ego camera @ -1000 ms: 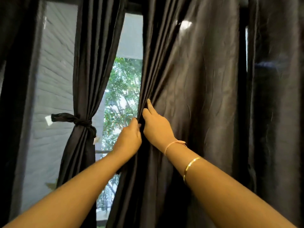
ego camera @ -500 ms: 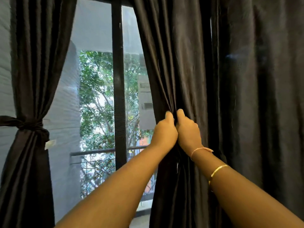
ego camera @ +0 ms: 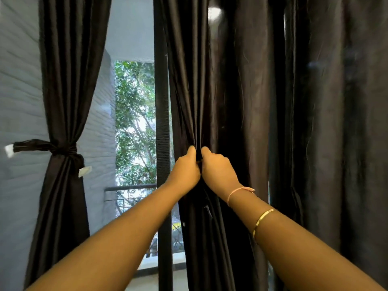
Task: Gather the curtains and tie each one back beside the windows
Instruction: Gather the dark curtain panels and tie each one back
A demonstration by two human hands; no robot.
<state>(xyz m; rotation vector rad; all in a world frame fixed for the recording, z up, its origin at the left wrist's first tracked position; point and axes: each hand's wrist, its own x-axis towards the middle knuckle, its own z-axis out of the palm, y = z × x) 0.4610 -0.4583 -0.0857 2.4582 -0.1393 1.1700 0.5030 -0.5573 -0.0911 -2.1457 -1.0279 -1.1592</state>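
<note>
Gripping one bunched fold of the dark glossy fabric curtain (ego camera: 190, 91) with left hand (ego camera: 185, 170) and right hand (ego camera: 218, 172), close together, just right of the black vertical window bar (ego camera: 161, 114). At far left, second dark curtain (ego camera: 67, 80) tied with dark fabric band (ego camera: 44, 145)

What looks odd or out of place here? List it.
On the tied left curtain, a white tag sticks off the end of the tie and another tag hangs below the knot. Nothing else stands out.
</note>
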